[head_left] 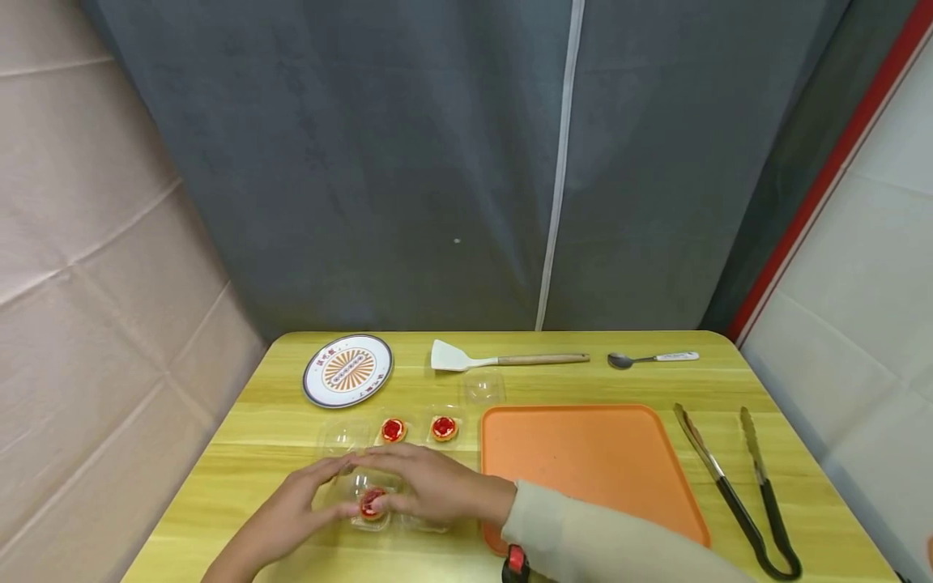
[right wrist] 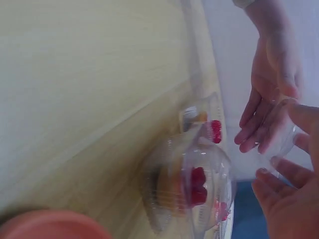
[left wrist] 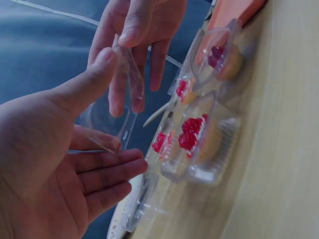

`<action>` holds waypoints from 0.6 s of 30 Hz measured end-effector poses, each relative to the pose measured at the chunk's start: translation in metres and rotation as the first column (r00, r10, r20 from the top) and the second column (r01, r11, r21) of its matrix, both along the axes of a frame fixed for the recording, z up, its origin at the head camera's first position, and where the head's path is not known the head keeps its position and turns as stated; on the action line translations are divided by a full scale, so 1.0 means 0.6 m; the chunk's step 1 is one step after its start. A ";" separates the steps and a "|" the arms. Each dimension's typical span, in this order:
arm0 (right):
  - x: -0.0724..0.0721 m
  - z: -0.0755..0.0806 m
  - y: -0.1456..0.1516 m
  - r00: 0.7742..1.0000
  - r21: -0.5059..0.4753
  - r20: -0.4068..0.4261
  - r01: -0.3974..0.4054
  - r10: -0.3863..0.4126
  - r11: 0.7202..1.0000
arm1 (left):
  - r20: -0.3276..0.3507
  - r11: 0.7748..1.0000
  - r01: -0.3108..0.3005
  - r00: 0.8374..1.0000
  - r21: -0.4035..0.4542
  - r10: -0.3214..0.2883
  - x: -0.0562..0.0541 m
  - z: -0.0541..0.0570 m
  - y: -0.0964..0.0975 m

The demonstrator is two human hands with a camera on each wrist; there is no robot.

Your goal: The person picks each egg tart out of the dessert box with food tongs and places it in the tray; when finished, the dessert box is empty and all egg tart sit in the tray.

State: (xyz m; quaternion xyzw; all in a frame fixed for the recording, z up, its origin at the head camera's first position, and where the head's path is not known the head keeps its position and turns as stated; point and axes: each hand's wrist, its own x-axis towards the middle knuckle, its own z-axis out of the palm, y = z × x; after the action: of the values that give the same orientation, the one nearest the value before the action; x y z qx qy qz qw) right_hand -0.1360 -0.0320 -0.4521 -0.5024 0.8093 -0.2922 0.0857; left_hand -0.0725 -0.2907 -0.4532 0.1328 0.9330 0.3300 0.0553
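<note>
A clear plastic dome lid (left wrist: 132,82) is held up between both hands, its edges pinched by thumbs and fingertips. My left hand (head_left: 287,514) grips one side of it and my right hand (head_left: 430,482) the other. Below in the head view sits a small tart (head_left: 372,504) with a red topping, seen through clear plastic. The left wrist view shows a tart (left wrist: 192,137) in its clear container, apart from the held lid. Another boxed tart (left wrist: 224,62) stands beside it; in the head view the right hand mostly covers that container (head_left: 425,525).
Two more red-topped tarts (head_left: 444,428) sit behind the hands, near clear plastic domes (head_left: 484,387). An orange tray (head_left: 590,461) lies right, with tongs (head_left: 736,494) beyond. Along the back are a plate (head_left: 348,371), a spatula (head_left: 503,359) and a spoon (head_left: 649,358).
</note>
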 end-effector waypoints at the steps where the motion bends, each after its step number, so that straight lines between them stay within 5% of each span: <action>1: -0.001 0.004 0.001 0.999 -0.024 0.032 -0.012 0.013 1.000 | 0.010 1.000 -0.004 1.000 0.017 0.004 -0.001 0.005 0.001; 4: -0.004 0.015 0.002 0.978 -0.106 0.209 -0.002 0.024 0.994 | 0.044 0.996 -0.019 0.999 0.090 0.015 -0.002 0.020 0.005; 7: -0.006 0.022 0.001 0.895 -0.178 0.445 0.072 0.015 0.981 | 0.066 0.988 -0.039 0.997 0.152 0.029 -0.001 0.032 0.010; 8: -0.007 0.022 0.000 0.843 -0.204 0.538 0.102 0.024 0.974 | 0.070 0.985 -0.051 0.997 0.162 0.040 0.000 0.035 0.011; 10: -0.010 0.022 -0.002 0.703 -0.241 0.710 0.181 0.046 0.954 | 0.044 0.985 -0.074 0.997 0.159 0.067 0.002 0.039 0.013; 13: -0.015 0.019 -0.003 0.452 -0.268 0.885 0.290 0.115 0.919 | -0.138 0.994 -0.069 0.987 0.080 0.080 0.006 0.037 0.016; 15: -0.019 0.017 -0.002 0.312 -0.266 0.936 0.331 0.161 0.905 | -0.302 0.999 -0.050 0.952 0.009 0.050 0.008 0.032 0.018; 18: -0.022 0.017 0.001 0.177 -0.262 0.961 0.346 0.212 0.901 | -0.503 0.997 -0.018 0.864 -0.077 -0.024 0.008 0.026 0.021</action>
State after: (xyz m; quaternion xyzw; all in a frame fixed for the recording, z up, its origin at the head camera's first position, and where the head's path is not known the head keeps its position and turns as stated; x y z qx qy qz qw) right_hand -0.1489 -0.0315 -0.4420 -0.1644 0.4997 -0.7166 0.4580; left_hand -0.0677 -0.2779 -0.4375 0.2134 0.9272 0.2466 -0.1840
